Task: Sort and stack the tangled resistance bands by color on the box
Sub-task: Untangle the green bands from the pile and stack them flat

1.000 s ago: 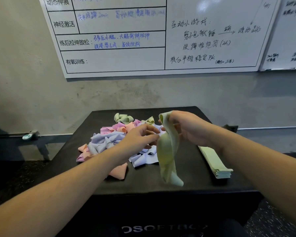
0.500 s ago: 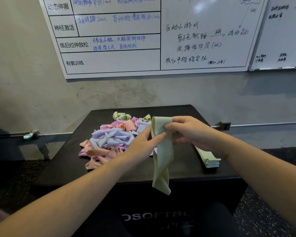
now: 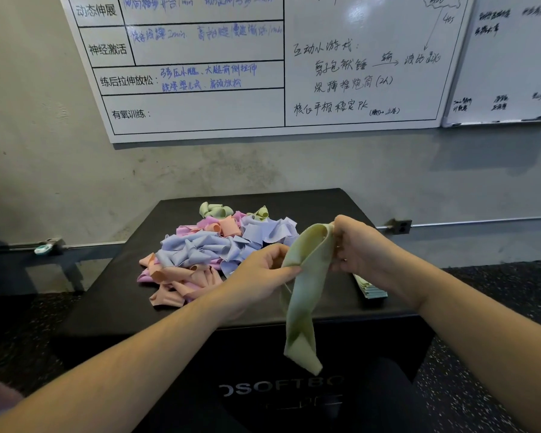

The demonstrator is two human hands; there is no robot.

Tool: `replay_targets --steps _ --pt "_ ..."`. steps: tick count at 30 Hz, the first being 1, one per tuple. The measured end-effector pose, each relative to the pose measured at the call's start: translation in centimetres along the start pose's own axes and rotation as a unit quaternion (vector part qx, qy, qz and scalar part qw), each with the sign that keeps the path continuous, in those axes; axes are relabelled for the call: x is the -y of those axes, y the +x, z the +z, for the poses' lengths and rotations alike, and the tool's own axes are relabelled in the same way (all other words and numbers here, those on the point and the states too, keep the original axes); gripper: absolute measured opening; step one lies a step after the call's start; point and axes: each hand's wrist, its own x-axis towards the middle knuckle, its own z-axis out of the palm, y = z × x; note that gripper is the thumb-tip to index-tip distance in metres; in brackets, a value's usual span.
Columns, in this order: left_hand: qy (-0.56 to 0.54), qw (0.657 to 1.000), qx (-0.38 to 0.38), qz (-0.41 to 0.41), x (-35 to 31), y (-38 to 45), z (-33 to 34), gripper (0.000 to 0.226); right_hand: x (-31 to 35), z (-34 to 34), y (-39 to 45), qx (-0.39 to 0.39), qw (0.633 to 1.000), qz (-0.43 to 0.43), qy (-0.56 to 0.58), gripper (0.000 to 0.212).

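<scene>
A pale green resistance band (image 3: 303, 295) hangs twisted over the front edge of the black box (image 3: 113, 301). My right hand (image 3: 356, 248) grips its top end, fingers curled round it. My left hand (image 3: 263, 273) pinches the band's left edge a little lower. Behind my left hand lies a tangled pile of bands (image 3: 206, 248) in blue, pink, orange and green. A flat stack of green bands (image 3: 370, 287) sits on the box's right side, partly hidden by my right wrist.
The box stands against a grey wall with two whiteboards (image 3: 263, 64) above it. A low dark bench (image 3: 28, 260) with a small white and green object is at the left. Speckled dark flooring surrounds the box.
The green band has been turned and hangs more twisted. My left hand has shifted from touching its side to pinching its left edge. My right hand keeps the top end.
</scene>
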Motion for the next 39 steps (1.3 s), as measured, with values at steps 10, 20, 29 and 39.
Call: replay_targets --steps 10,20,29,39 --pt "-0.090 0.993 -0.065 0.030 -0.3 -0.6 -0.6 0.012 -1.0 -0.8 -1.5 0.002 0.996 0.056 -0.073 0.053" --pt "-0.114 0.989 -0.089 0.033 -0.9 -1.4 -0.7 0.011 -2.7 0.0 -1.9 0.004 0.979 -0.073 -0.192 0.032" --pt "-0.104 0.990 -0.082 0.052 -1.1 -1.2 -0.1 0.018 -4.3 2.0 -2.3 0.062 0.992 -0.009 -0.111 0.020" --pt "-0.130 0.972 -0.170 0.097 -1.5 -0.6 0.5 0.020 -4.9 2.5 -2.2 -0.038 0.986 -0.109 -0.116 0.018"
